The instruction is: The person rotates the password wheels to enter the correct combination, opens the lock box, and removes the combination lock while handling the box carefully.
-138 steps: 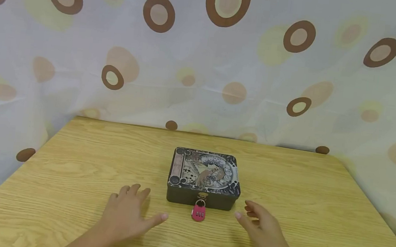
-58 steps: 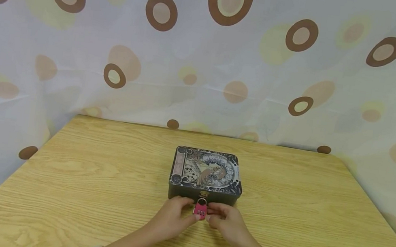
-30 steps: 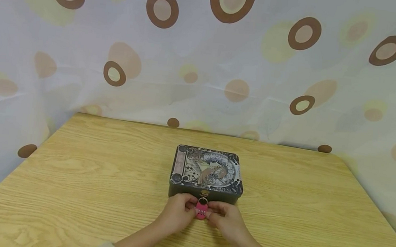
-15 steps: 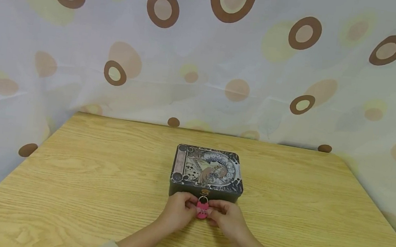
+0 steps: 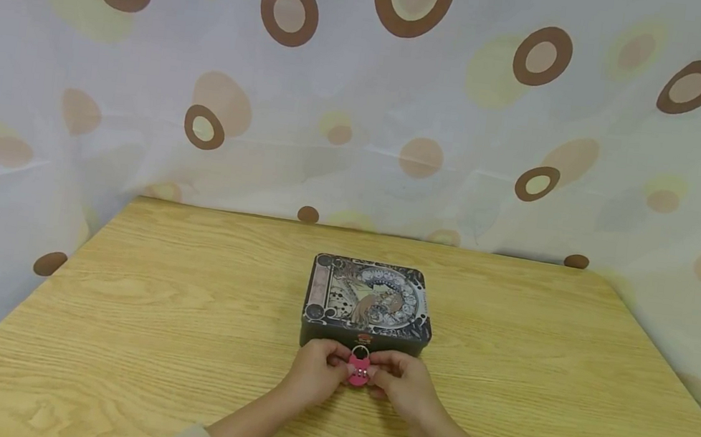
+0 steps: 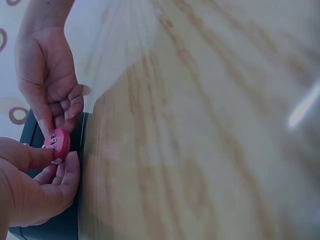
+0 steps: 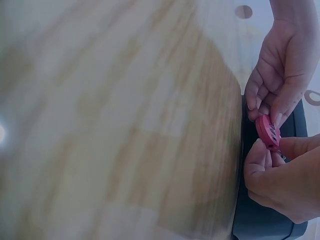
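A pink combination padlock (image 5: 358, 369) with a row of number dials hangs by its shackle at the clasp (image 5: 364, 340) on the front of a dark tin box (image 5: 374, 299) with a printed lid. My left hand (image 5: 315, 373) pinches the padlock's left side between thumb and fingers. From the other side my right hand (image 5: 404, 385) pinches it too, its thumb close to the dials. Both wrist views show the padlock (image 6: 59, 144) between the two hands, in front of the box's dark wall (image 7: 260, 215). The digits on the dials are too small to read.
The box stands on a wood-grain table (image 5: 187, 286). Behind and at both sides hangs a pale sheet (image 5: 352, 89) with brown and yellow circles. A bright light reflection lies on the table near its front edge.
Both hands came in from either side of the box and took hold of the padlock. Over the last second they stay there with only small finger shifts, while the padlock's face tilts slightly.
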Available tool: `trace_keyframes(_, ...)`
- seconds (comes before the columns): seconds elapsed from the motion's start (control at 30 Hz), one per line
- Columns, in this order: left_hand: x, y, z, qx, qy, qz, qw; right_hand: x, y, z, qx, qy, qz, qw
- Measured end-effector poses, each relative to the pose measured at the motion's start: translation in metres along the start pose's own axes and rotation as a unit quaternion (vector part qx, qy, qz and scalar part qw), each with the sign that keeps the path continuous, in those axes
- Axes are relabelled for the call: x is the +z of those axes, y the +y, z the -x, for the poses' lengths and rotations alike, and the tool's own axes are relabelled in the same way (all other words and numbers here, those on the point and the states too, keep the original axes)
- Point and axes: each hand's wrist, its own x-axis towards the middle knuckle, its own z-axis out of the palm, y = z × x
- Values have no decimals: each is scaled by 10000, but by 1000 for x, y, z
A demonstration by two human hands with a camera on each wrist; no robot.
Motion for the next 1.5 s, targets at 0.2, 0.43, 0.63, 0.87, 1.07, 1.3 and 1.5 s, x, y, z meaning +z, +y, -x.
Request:
trace_keyframes(0.2, 0, 1, 0, -148, -48, 250, 9996, 0, -1, 0, -4, 3, 69, 10000)
trace_keyframes(0.43, -1, 3, 1, -191, -68, 283, 9994, -2, 0, -1, -33, -118, 88, 9999)
trace_keyframes(0.63, -2, 5, 2, -217, -72, 283, 9993, -6, 2, -3, -55, -474, 159, 9987)
trace_keyframes(0.87, -2, 6, 2, -165, -50, 179, 9997, -8, 3, -4, -110, -779, 287, 9965)
trace_keyframes(1.07, -2, 6, 2, -344, -108, 161, 9992, -9, -1, -2, -34, -920, 299, 9953)
trace_keyframes(1.3, -1, 6, 2, -361, -132, 164, 9991, -9, 2, -4, -56, -1002, 373, 9943)
trace_keyframes(1.5, -1, 6, 2, -280, -122, 195, 9993, -9, 4, -5, -101, -991, 443, 9940)
